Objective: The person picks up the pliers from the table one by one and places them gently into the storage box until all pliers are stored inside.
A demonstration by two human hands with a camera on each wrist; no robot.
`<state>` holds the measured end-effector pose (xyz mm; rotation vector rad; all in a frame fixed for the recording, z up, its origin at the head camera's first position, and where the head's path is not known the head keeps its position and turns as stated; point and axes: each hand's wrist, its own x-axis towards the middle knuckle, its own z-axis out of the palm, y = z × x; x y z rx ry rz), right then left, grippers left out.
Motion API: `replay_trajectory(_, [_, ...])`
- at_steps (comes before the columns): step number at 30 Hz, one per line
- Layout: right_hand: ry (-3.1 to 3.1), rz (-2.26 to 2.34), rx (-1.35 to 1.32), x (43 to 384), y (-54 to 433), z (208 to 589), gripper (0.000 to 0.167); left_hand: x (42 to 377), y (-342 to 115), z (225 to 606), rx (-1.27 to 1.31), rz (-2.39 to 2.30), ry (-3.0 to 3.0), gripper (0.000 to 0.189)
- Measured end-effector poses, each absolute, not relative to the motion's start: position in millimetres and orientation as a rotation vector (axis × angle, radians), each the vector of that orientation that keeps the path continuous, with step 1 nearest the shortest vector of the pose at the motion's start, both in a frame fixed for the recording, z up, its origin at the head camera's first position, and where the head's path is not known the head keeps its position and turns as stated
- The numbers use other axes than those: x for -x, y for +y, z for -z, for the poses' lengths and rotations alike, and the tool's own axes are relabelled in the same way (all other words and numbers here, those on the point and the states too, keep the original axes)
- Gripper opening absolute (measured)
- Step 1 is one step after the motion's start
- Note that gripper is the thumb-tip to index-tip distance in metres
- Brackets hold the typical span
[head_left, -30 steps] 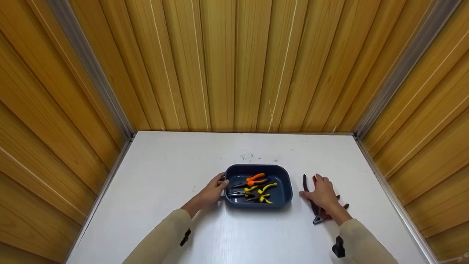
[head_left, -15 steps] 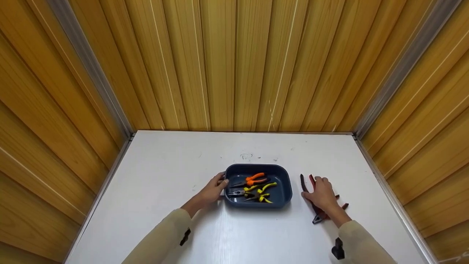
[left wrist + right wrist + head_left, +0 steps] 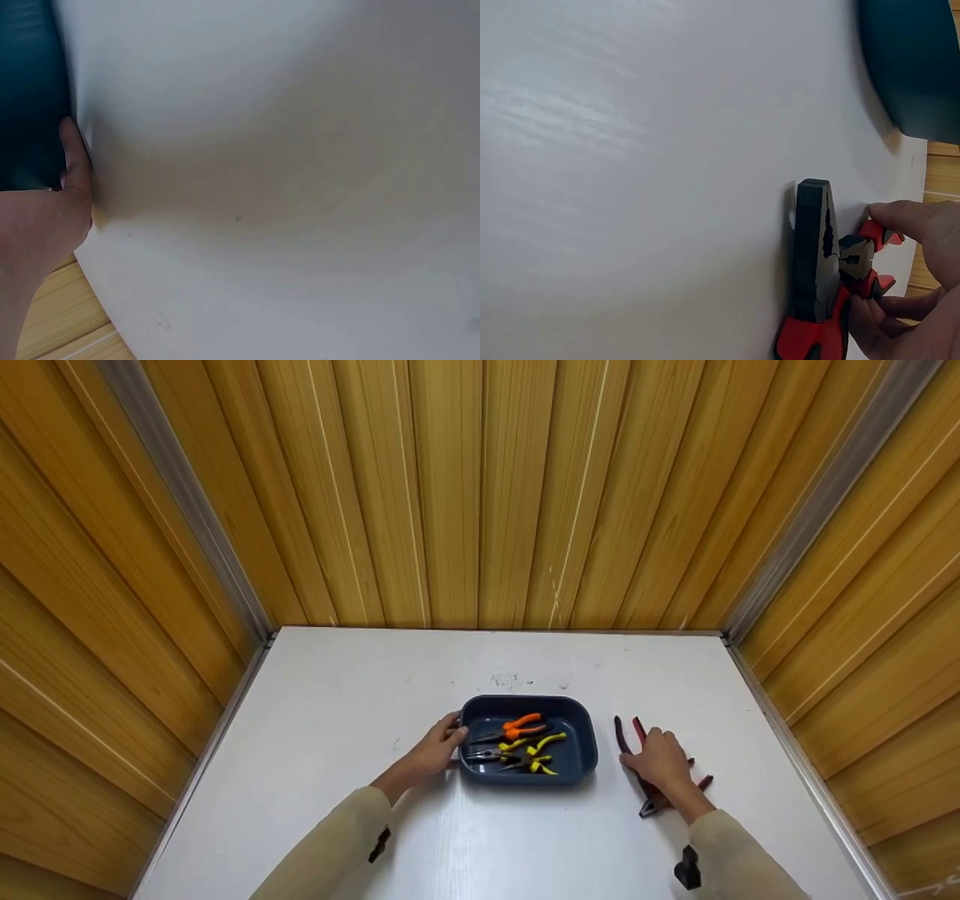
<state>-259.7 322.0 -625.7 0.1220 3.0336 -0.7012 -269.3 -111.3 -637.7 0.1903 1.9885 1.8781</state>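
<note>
At the left end of a dark blue rectangular dish, my left hand grips the rim, thumb on top. Lying inside are orange-handled pliers and yellow-handled pliers. To the right of the dish, my right hand holds red-and-black pliers by the handles, thumb on one side and fingers on the other. Their handles spread apart, pointing away from me. A second red-handled pair, combination pliers, lies nearer on the table, partly hidden by the hand in the head view.
The white table meets wood-patterned walls at the back and sides. Metal frame strips run along its side edges. Small dark scuffs mark the tabletop behind the dish.
The red-and-black pliers' handles have shifted slightly left, and my right hand has settled a little nearer to me over them. My left hand and the dish stay almost unmoved.
</note>
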Motion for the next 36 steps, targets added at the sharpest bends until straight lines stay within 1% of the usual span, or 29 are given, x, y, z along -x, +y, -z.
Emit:
replay_trajectory(4, [3.030,0.706,-0.122,260.9,320.0,626.0,0.045,268.9,-111.1,637.0,-0.185,-1.881,1.997,0.053])
replay_trajectory(8, [3.008,0.764,-0.125,261.4,318.5,625.0,0.042,268.1,-110.4,636.8,-0.186,-1.883,1.997,0.053])
replay_trajectory(15, [2.961,0.826,-0.148,264.2,319.7,626.4,0.045,266.5,-109.5,634.9,-0.167,-1.856,2.010,0.056])
replay_trajectory(21, [2.932,0.918,-0.124,266.3,322.4,628.2,0.043,268.9,-109.6,636.1,-0.173,-1.860,2.005,0.054])
replay_trajectory(36, [2.894,1.070,0.002,270.2,318.7,626.1,0.050,269.7,-111.2,636.5,-0.169,-1.844,2.010,0.054])
